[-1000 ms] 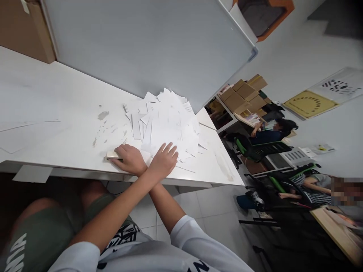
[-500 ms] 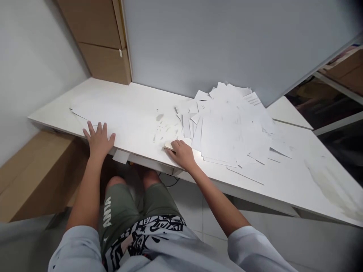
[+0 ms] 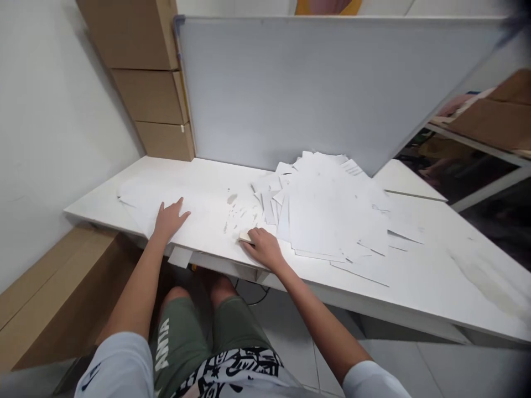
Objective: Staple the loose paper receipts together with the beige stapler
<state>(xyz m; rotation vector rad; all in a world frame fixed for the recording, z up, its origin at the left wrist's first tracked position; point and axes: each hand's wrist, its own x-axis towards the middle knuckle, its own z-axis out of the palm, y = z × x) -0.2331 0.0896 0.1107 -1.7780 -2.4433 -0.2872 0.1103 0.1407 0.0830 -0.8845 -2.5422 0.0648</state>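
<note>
The left hand (image 3: 169, 220) lies open on the worktop (image 3: 418, 287), with its fingers spread wide. It rests by the edge of a big sheet (image 3: 139, 196) of white paper, far to the left of the pile (image 3: 327, 207). White on white makes it hard to tell just where the sheet ends, or if the palm is on it.

The right hand (image 3: 265, 249) is curled, not flat. It sits just left of the pile and closes over a small, pale stapler (image 3: 245, 237) – at least, it looks like one. The fingers hide most of it.

The pile is a wide, messy fan of white pages, with their edges pointing all ways. A thin paper strip (image 3: 359, 273) lies just below it. Gray spots (image 3: 238, 213) mark the top to the left of the pile. Behind the pile stands a whiteboard (image 3: 332, 83), and brown boxes (image 3: 145, 66) are stacked far to its left.

A flat, spread hand is good here – it can keep thin paper from sliding. The curled hand should stay firm, so the stapler does not slip or knock the loose pages.
</note>
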